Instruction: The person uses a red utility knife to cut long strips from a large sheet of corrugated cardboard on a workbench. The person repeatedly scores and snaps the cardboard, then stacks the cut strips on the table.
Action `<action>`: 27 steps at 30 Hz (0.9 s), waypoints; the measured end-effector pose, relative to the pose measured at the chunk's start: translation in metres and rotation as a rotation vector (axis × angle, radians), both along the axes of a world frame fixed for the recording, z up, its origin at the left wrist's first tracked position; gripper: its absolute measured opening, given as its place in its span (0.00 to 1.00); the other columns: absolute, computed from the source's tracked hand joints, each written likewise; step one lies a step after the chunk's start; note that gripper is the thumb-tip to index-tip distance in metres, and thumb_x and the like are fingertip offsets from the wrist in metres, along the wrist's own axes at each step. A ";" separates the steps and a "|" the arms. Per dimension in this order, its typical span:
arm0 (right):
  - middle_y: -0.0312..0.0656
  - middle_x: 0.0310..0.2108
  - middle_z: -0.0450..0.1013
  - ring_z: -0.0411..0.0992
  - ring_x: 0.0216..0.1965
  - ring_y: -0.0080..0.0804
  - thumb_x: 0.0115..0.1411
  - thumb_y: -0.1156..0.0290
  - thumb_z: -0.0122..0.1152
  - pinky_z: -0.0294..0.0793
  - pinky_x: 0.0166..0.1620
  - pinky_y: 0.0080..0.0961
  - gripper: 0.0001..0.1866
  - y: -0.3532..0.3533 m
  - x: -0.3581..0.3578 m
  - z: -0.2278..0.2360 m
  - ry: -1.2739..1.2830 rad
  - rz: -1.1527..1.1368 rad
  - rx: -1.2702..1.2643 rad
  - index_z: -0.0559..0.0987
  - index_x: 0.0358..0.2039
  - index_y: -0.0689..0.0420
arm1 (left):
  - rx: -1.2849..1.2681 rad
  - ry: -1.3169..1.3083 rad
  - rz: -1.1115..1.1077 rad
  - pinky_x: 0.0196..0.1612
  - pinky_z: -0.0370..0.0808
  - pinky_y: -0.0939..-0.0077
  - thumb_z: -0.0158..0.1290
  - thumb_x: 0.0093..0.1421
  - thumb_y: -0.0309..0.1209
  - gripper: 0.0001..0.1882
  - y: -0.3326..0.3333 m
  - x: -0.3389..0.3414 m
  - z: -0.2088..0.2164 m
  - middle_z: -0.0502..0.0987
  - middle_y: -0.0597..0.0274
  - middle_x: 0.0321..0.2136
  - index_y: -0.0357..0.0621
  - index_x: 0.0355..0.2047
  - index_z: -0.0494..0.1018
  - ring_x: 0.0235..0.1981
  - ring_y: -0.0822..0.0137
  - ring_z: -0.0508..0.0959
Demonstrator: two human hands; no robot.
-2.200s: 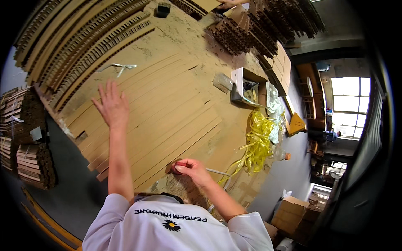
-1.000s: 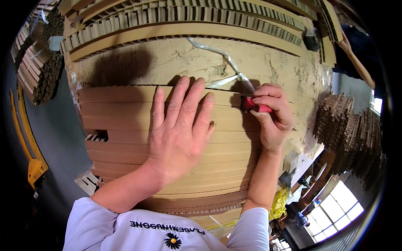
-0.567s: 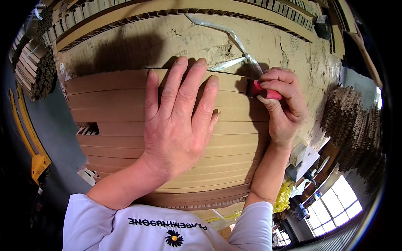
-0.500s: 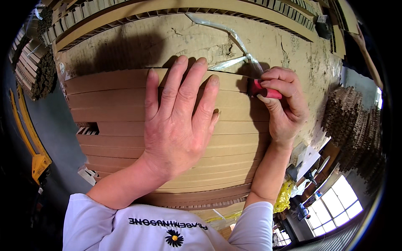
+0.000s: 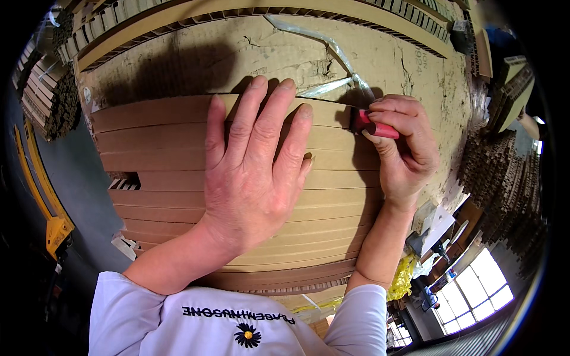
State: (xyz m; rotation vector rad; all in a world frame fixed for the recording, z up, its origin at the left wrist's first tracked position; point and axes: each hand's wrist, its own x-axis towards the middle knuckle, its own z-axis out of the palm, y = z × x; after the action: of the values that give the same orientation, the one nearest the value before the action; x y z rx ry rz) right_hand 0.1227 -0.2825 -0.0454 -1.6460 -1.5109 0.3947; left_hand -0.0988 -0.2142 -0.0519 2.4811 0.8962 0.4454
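Observation:
Long brown cardboard strips (image 5: pixel 166 148) lie side by side in a broad block before me. My left hand (image 5: pixel 252 157) rests on them, palm down, fingers spread, its fingertips reaching the block's far edge. At the far right corner my right hand (image 5: pixel 404 139) pinches a small red object (image 5: pixel 383 129) with a rounded grip between thumb and fingers. That red object touches or nearly touches the end of the far strips; its exact kind cannot be made out. A loose clear plastic strap (image 5: pixel 332 50) lies on the worn cardboard surface (image 5: pixel 279 56) beyond, ending close to my right hand.
More cardboard strips (image 5: pixel 255 13) run along the far side. Stacks of cardboard pieces stand at the left (image 5: pixel 47 101) and right (image 5: pixel 499 172). A yellow metal frame (image 5: pixel 56 228) is on the left floor. A co-worker's hand (image 5: pixel 525 121) holds a cardboard bundle (image 5: pixel 513 92) at far right.
My two hands and the red object stay nearly in place. At the far right, the co-worker's arm has shifted, and a cardboard bundle has come into view there.

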 end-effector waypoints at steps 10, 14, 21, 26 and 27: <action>0.45 0.34 0.80 0.77 0.39 0.39 0.54 0.74 0.74 0.76 0.42 0.29 0.08 0.003 -0.002 0.002 -0.051 -0.013 0.008 0.84 0.33 0.62 | -0.015 -0.005 -0.008 0.66 0.56 0.33 0.66 0.50 0.30 0.34 0.001 0.000 -0.001 0.68 0.45 0.64 0.39 0.59 0.72 0.66 0.42 0.66; 0.45 0.34 0.80 0.77 0.38 0.39 0.53 0.74 0.74 0.76 0.41 0.29 0.08 0.004 -0.003 0.003 -0.055 -0.010 0.007 0.84 0.32 0.62 | -0.016 0.004 -0.009 0.67 0.56 0.36 0.66 0.51 0.28 0.35 0.002 -0.002 0.001 0.68 0.46 0.64 0.40 0.61 0.71 0.66 0.43 0.66; 0.38 0.33 0.81 0.75 0.38 0.35 0.52 0.76 0.74 0.72 0.43 0.29 0.06 0.001 -0.003 0.004 -0.003 -0.047 -0.008 0.84 0.31 0.58 | 0.033 -0.037 -0.038 0.58 0.69 0.50 0.62 0.54 0.22 0.27 0.030 -0.002 0.017 0.76 0.54 0.51 0.39 0.55 0.72 0.52 0.52 0.76; 0.40 0.36 0.80 0.75 0.43 0.37 0.53 0.75 0.72 0.73 0.49 0.32 0.07 -0.002 0.005 0.001 0.192 -0.067 0.128 0.83 0.32 0.58 | -0.129 -0.087 -0.155 0.45 0.71 0.57 0.62 0.54 0.21 0.16 0.058 0.005 0.013 0.74 0.53 0.39 0.37 0.43 0.72 0.42 0.48 0.74; 0.42 0.39 0.80 0.75 0.45 0.38 0.53 0.76 0.72 0.73 0.52 0.34 0.08 -0.007 0.010 -0.002 0.403 -0.118 0.229 0.83 0.34 0.59 | -0.151 -0.103 -0.169 0.43 0.71 0.58 0.61 0.54 0.21 0.14 0.061 0.007 0.011 0.73 0.53 0.37 0.37 0.41 0.72 0.41 0.47 0.73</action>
State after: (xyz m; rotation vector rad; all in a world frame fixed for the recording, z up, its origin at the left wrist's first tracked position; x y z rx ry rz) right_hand 0.1322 -0.2896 -0.0476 -1.3700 -1.1090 0.4403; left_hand -0.0921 -0.1532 -0.0406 2.3491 0.6480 0.4271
